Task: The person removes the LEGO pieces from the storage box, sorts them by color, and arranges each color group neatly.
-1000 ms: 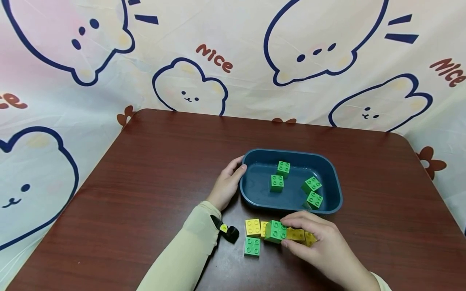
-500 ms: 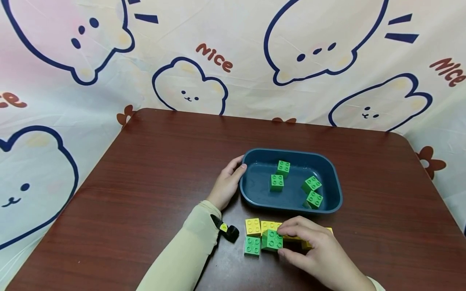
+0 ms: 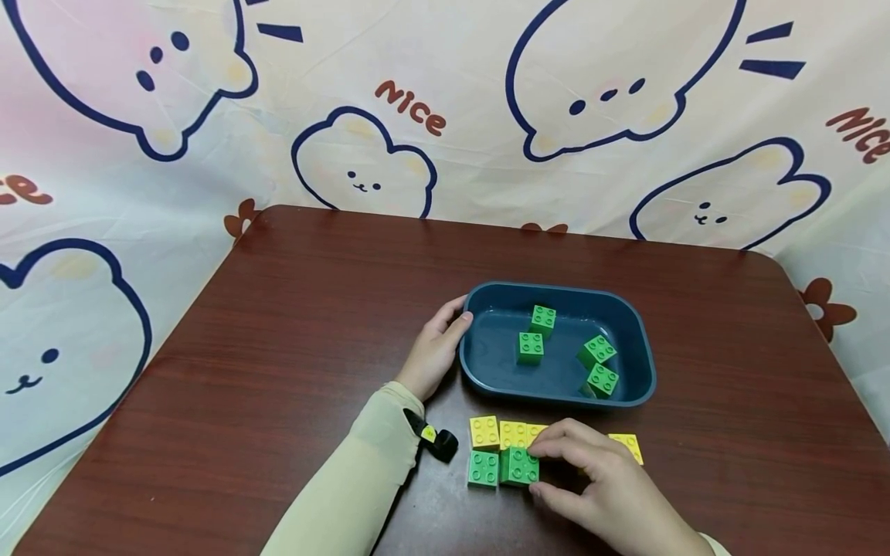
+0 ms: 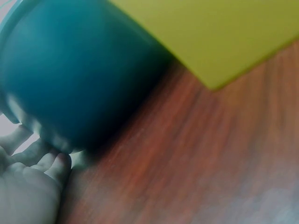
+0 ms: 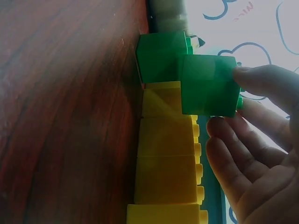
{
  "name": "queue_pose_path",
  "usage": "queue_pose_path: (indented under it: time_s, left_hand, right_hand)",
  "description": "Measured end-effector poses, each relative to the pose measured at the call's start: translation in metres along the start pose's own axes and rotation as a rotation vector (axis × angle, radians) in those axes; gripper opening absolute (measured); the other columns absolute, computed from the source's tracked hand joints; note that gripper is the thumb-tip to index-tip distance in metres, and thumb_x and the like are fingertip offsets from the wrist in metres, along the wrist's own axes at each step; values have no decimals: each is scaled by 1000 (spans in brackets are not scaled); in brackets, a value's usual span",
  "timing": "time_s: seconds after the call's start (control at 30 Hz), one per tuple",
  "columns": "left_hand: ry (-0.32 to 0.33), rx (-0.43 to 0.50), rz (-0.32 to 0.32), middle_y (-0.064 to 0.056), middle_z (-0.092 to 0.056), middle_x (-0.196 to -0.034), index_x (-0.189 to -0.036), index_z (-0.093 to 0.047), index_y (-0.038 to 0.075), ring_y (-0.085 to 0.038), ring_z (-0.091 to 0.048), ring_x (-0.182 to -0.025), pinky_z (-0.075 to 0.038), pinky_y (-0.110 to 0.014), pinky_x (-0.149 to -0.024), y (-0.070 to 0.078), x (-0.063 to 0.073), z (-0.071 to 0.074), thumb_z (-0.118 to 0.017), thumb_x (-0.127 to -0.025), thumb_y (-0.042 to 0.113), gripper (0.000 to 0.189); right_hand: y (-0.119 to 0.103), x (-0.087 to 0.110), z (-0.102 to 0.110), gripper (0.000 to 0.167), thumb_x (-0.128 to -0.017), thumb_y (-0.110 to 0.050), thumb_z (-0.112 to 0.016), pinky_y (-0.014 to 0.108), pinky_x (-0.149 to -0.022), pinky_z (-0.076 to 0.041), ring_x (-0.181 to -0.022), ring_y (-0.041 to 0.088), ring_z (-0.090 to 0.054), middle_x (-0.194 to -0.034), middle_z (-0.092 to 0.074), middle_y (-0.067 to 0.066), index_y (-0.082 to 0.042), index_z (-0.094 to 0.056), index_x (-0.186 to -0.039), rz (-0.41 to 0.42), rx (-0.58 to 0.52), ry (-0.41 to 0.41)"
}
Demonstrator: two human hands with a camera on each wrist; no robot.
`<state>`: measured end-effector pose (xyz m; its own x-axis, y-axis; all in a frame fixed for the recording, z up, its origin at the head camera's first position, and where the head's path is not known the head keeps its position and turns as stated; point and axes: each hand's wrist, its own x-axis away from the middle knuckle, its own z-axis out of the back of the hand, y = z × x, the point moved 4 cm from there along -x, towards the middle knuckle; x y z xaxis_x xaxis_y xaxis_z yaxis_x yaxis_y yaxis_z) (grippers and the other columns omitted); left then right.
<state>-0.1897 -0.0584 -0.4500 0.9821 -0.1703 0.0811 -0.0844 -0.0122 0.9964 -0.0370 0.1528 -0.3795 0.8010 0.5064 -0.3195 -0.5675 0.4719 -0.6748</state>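
My right hand (image 3: 605, 483) pinches a green toy building block (image 3: 520, 466) between thumb and fingers. In the right wrist view the held block (image 5: 209, 85) is raised off the table, studs facing up. Just left of it, another green block (image 3: 483, 469) sits on the table. Behind both runs a row of yellow blocks (image 3: 513, 433), partly hidden by the right hand. My left hand (image 3: 427, 359) grips the left end of a dark blue tray (image 3: 501, 377), thumb at the rim and fingers against the outer wall. Several green blocks (image 3: 530, 349) lie inside the tray.
The brown wooden table (image 3: 313, 309) extends to the left and right of the tray. A yellow block (image 3: 627, 448) shows beyond the right hand. A black wrist camera (image 3: 439, 445) is strapped by the left cuff. A printed cloth (image 3: 459, 46) hangs behind the table.
The right hand has carried the green block slightly left and toward the near edge, from over the yellow row to beside the other green block. The left hand stays on the tray.
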Motion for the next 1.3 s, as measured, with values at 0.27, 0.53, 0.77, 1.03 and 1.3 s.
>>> queue_pose_path:
  time_s: [0.27,0.53,0.77,1.03,1.3]
  left_hand:
    - [-2,12,-13,8,-50,-147,-147,-51,26,-11,-42,-139,-34,-40,-115,1,0,0,-50,-107,33,40]
    - [7,0,2,8,-50,-147,-146,-51,27,-11,-42,-138,-34,-41,-115,-2,-1,0,-51,-107,34,40]
    - [0,13,5,8,-49,-148,-147,-50,26,-11,-41,-139,-33,-41,-116,-2,0,0,-51,-107,34,41]
    - [0,14,-7,7,-50,-147,-146,-51,25,-11,-42,-138,-34,-41,-115,-2,-1,0,-51,-107,33,40]
    - [1,7,-3,8,-50,-147,-146,-51,26,-11,-42,-138,-34,-41,-115,-1,-1,-1,-51,-107,34,40]
  right_hand:
    - [2,2,-5,40,-76,-9,-88,17,-78,-52,-92,6,-62,-108,-61,-15,-25,-71,-109,23,18,-13]
    - [4,3,-12,37,-78,-12,-87,15,-79,-51,-92,4,-60,-107,-58,-17,-24,-72,-109,18,86,-61]
    - [5,4,-17,35,-79,-14,-87,19,-76,-54,-91,3,-58,-107,-55,-19,-25,-73,-110,-45,87,-109]
    - [4,6,-21,36,-76,-11,-88,16,-74,-52,-89,2,-56,-106,-54,-17,-21,-73,-108,5,108,-78]
    - [3,7,-23,34,-75,-12,-89,10,-72,-47,-84,1,-55,-104,-53,-16,-18,-74,-105,38,166,-63]
